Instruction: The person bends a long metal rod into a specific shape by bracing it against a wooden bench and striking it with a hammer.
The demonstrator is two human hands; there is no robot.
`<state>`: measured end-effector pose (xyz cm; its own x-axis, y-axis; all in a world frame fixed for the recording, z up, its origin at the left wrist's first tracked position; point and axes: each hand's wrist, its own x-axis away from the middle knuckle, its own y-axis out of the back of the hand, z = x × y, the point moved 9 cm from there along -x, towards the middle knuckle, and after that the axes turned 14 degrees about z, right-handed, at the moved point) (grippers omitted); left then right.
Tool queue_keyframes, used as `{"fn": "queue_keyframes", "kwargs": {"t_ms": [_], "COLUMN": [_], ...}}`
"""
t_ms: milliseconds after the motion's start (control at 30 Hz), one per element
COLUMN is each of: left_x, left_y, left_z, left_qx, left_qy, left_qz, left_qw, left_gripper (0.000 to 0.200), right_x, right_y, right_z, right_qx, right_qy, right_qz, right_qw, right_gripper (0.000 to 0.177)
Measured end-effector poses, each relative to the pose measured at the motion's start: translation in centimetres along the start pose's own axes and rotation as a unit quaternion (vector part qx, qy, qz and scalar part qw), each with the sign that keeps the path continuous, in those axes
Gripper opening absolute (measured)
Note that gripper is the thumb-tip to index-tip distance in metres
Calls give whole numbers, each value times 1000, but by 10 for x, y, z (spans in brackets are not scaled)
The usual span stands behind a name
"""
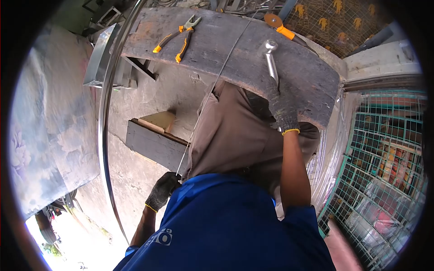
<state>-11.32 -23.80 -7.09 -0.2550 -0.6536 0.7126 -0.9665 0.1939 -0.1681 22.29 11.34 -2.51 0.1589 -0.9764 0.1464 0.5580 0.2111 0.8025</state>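
Observation:
My left hand (162,192), in a dark glove with a yellow cuff, is closed around the near end of a thin metal rod (221,70). The rod runs up past my leg and across the dark wooden bench (212,40). In a matching glove, my right hand (284,108) is wrapped round the handle of a shiny metal hammer (271,65). The hammer's rounded head points away from me over the bench, right of the rod. Orange-and-black pliers (185,38) lie with handles spread on the bench's left part.
A tool with a round disc and orange handle (285,31) lies at the bench's far edge. A long shiny metal tube (105,113) curves along the left. Below the bench sits a grey block (156,142). Green wire mesh (379,167) stands at right.

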Motion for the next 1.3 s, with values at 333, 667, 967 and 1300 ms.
{"fn": "queue_keyframes", "kwargs": {"t_ms": [333, 667, 967, 1300], "left_x": [2, 7, 13, 20], "left_y": [4, -4, -2, 0], "left_z": [12, 3, -5, -11], "left_qx": [-76, -53, -156, -35], "left_qy": [-115, -131, -108, -46], "left_qz": [8, 31, 10, -29], "left_qw": [990, 990, 982, 998], "left_gripper": [22, 11, 14, 19], "right_x": [-14, -49, -54, -48], "right_y": [16, 29, 18, 31], "right_z": [33, 86, 57, 73], "right_qx": [46, 19, 32, 2], "right_qy": [-30, 43, -1, 54], "right_qz": [48, -7, 67, 17], "right_qw": [997, 999, 997, 998], "right_gripper": [51, 51, 51, 46]}}
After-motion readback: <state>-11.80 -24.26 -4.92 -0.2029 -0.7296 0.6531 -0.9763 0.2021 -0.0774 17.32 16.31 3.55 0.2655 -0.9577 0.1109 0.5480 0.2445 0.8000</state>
